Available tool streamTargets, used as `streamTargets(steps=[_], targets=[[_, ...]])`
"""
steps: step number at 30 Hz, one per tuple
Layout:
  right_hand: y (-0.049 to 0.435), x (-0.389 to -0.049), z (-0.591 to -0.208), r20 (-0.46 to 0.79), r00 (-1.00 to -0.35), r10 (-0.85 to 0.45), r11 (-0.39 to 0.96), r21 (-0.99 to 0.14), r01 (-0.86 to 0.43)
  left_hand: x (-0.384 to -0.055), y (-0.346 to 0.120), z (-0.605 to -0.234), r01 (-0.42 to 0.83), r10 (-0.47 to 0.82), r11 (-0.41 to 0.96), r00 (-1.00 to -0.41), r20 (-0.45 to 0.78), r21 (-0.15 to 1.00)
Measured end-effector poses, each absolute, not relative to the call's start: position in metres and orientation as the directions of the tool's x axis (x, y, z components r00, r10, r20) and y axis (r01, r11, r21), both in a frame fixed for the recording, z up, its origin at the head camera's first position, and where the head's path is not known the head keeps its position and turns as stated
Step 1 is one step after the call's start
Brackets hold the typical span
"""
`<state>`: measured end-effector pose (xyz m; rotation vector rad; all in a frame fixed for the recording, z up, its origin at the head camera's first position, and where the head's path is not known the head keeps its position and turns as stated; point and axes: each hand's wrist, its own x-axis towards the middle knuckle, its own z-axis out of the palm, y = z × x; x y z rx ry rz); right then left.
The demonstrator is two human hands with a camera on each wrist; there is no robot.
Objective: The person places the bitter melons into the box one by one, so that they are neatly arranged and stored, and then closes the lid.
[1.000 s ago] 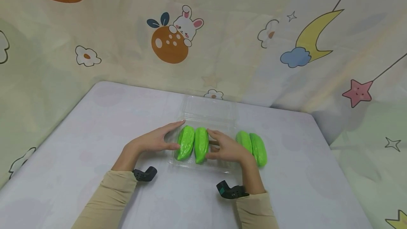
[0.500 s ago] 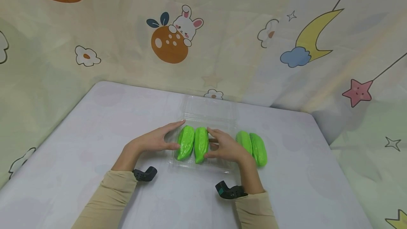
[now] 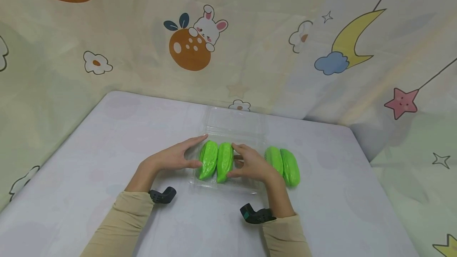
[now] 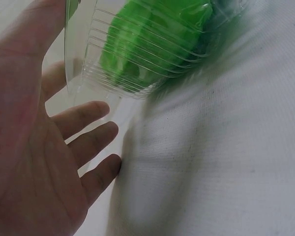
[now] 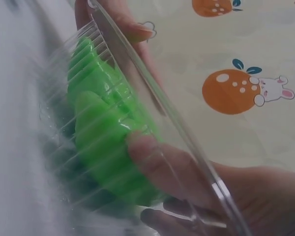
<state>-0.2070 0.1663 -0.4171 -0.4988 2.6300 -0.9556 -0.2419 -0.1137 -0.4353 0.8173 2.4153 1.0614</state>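
Observation:
Two long, shiny, bright green lumpy pieces, shaped like bitter melons, lie side by side in a clear plastic clamshell box: a left piece and a right piece. My left hand is spread at the box's left wall, thumb and index finger apart; in the left wrist view its other fingers hang loose outside the ribbed wall. Over the box, my right hand touches the right piece's right flank with thumb and index finger. The right wrist view shows that thumb against the green surface.
Two more green pieces lie together on the white table, right of the box. The clear lid is folded back toward the printed cloth wall. Each wrist carries a black camera.
My right hand has shifted slightly left, and the right green piece has moved a little left with it, its near end tilting toward the left piece. My left hand has stayed in place.

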Motion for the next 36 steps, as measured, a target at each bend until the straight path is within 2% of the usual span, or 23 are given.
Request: streamTargets(steps=[5,19,29,36], targets=[[0.164,-0.205,-0.414,-0.159,-0.907,-0.389,0.773,-0.592,-0.228,-0.242,-0.113,-0.436,0.358,0.642,0.546,-0.760,-0.104,0.758],[0.163,-0.202,-0.411,-0.158,-0.922,-0.354,0.812,-0.541,-0.219,-0.242,-0.112,-0.436,0.360,0.642,0.545,-0.759,-0.102,0.757],[0.175,-0.198,-0.398,-0.160,-0.919,-0.359,0.739,-0.651,-0.175,-0.242,-0.113,-0.436,0.369,0.649,0.533,-0.756,-0.088,0.761],[0.198,-0.191,-0.379,-0.141,-0.911,-0.386,0.709,-0.678,-0.195,-0.242,-0.114,-0.436,0.387,0.657,0.526,-0.750,-0.073,0.758]])
